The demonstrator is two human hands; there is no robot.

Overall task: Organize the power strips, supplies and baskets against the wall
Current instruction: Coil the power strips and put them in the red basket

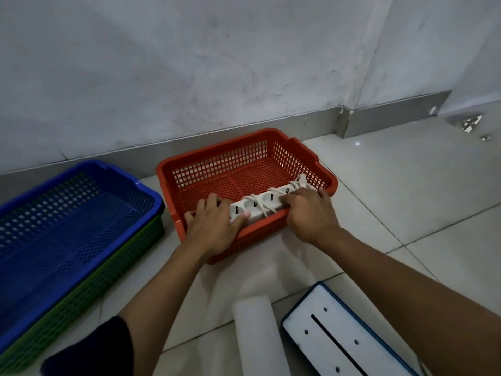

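Note:
A red mesh basket (217,164) stands on the floor near the wall. Inside it, along its near wall, lies a white power strip (267,199) with its cord wound around it. My left hand (217,226) grips the strip's left end, thumb over the top. My right hand (309,213) grips the strip's right end, fingers curled over it. To the left, a blue mesh basket (81,213) is nested in a green basket (89,289).
A white roll (257,335) lies on the floor in front of me. Beside it at lower right is a white board with a slot and holes in a blue frame (333,337). The grey wall with a skirting strip (393,115) runs behind the baskets.

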